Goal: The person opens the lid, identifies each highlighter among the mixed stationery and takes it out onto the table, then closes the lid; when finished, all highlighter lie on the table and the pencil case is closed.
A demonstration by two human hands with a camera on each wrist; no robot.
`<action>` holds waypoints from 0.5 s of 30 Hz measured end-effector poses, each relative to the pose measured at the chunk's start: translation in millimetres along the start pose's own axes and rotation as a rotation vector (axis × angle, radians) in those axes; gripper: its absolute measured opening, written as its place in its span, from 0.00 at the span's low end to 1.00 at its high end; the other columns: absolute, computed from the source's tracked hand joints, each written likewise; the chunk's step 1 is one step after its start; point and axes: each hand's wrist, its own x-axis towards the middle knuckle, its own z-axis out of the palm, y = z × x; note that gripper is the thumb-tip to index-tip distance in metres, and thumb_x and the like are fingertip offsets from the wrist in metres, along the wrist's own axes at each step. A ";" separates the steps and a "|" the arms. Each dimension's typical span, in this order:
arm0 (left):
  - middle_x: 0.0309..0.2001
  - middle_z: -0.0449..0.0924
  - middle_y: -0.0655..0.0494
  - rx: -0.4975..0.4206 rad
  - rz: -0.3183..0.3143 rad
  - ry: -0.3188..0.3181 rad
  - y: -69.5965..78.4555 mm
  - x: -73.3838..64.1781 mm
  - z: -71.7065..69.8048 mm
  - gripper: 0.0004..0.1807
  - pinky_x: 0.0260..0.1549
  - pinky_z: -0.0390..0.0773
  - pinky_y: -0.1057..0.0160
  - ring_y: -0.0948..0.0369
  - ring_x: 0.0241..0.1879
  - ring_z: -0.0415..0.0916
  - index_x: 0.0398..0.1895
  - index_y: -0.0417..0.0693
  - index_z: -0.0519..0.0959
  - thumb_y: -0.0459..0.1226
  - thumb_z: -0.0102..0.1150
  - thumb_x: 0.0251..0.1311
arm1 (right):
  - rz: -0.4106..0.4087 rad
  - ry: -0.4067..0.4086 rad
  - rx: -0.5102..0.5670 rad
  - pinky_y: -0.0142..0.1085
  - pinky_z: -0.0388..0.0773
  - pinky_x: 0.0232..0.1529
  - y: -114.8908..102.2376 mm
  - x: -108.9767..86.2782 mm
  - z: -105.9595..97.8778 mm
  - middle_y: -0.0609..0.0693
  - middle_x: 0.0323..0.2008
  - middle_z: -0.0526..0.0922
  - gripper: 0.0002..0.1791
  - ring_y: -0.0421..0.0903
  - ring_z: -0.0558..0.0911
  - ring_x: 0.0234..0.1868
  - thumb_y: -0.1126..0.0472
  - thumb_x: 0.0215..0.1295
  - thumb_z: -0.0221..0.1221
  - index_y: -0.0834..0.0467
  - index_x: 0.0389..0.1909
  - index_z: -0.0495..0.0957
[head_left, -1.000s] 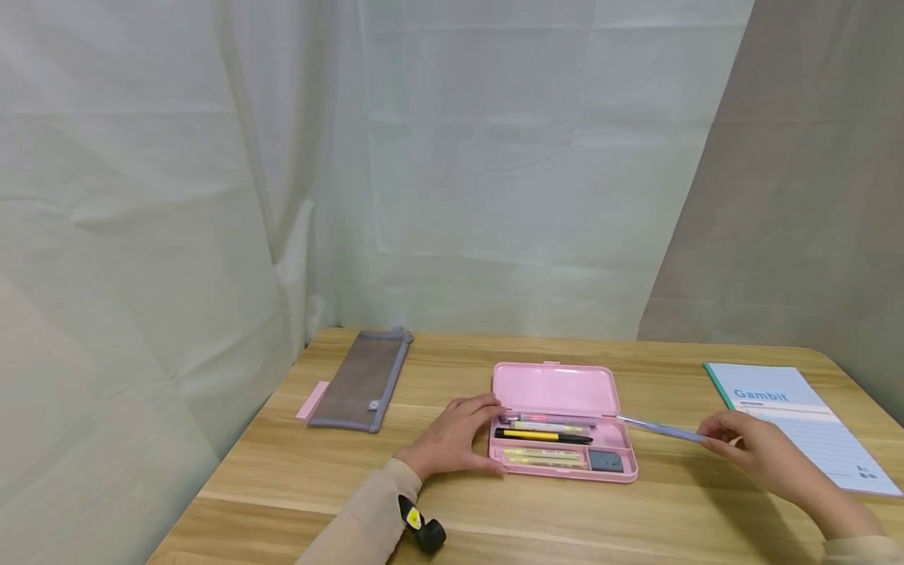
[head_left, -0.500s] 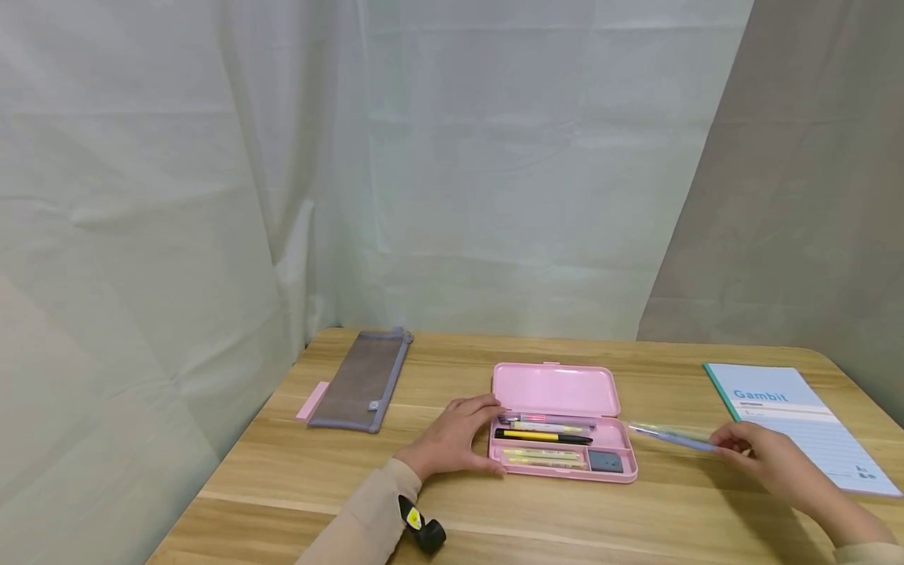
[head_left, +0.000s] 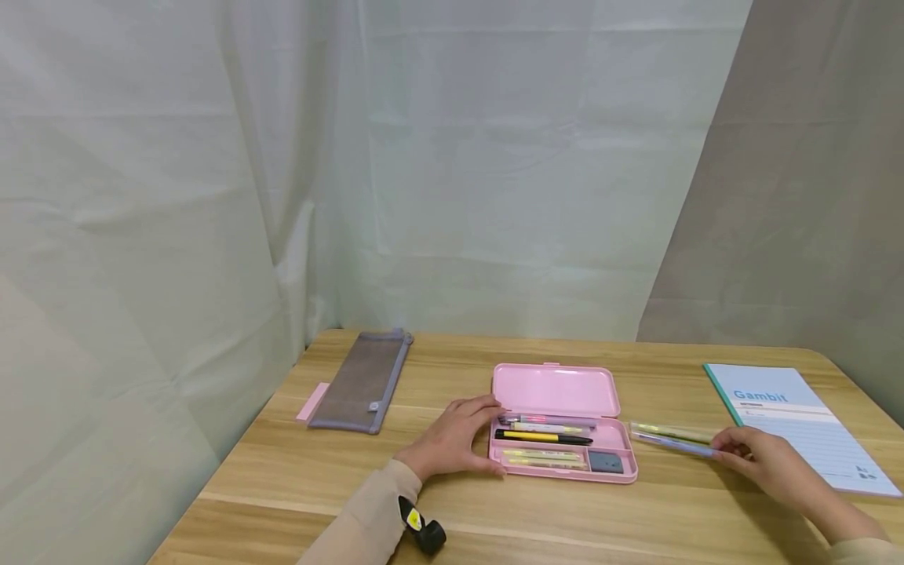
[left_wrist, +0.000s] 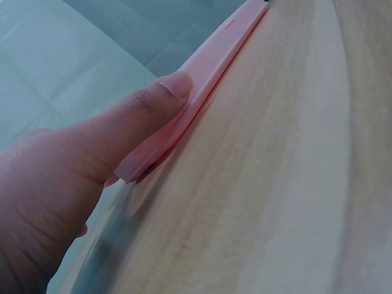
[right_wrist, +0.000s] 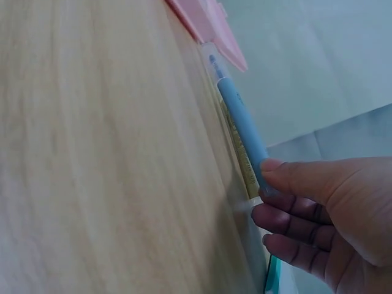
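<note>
At the left end of the open pink pencil case (head_left: 554, 390), my left hand (head_left: 455, 435) grips it, thumb at the front edge and fingers at the back. In the left wrist view the thumb presses along the case's pink side (left_wrist: 211, 61). My right hand (head_left: 770, 463) pinches the rear end of a blue pen (right_wrist: 244, 119) with a clear tip. The blue pen points left towards the case's right end. Beside it, close along the wooden table, lies a yellow pen (head_left: 671, 431). Inside the case are a black-and-yellow pen (head_left: 542, 436), several other pens and a dark grey block (head_left: 606, 462).
A grey mesh zip pouch (head_left: 360, 380) lies at the left of the table, a pink strip (head_left: 313, 401) at its left edge. To the right, a "Gambit" notebook (head_left: 805, 424) lies partly behind my right hand. Pale curtains (head_left: 494, 196) hang behind the table.
My right hand has shifted slightly right and lower with the blue pen, away from the case. The yellow pen now shows beside it. My left hand and the case have stayed put.
</note>
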 end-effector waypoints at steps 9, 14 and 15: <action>0.71 0.63 0.57 -0.001 0.008 0.004 -0.5 0.4 0.3 0.49 0.71 0.60 0.54 0.59 0.70 0.60 0.68 0.55 0.66 0.67 0.64 0.43 | 0.034 -0.011 -0.016 0.27 0.71 0.25 3.7 1.8 0.9 0.32 0.25 0.76 0.07 0.22 0.67 0.27 0.66 0.53 0.67 0.52 0.28 0.80; 0.70 0.64 0.57 -0.003 0.007 0.003 -0.2 0.4 -0.1 0.49 0.71 0.60 0.54 0.59 0.70 0.61 0.68 0.55 0.66 0.67 0.65 0.43 | 0.024 0.002 -0.019 0.27 0.68 0.25 4.4 1.9 2.7 0.32 0.24 0.73 0.07 0.23 0.64 0.26 0.66 0.53 0.67 0.51 0.27 0.79; 0.70 0.64 0.57 -0.004 0.005 0.002 -0.1 0.3 -0.2 0.49 0.71 0.60 0.54 0.59 0.70 0.61 0.68 0.55 0.66 0.67 0.65 0.43 | 0.018 0.008 -0.022 0.27 0.67 0.24 4.6 1.9 3.2 0.31 0.23 0.72 0.08 0.24 0.64 0.26 0.66 0.52 0.67 0.51 0.27 0.79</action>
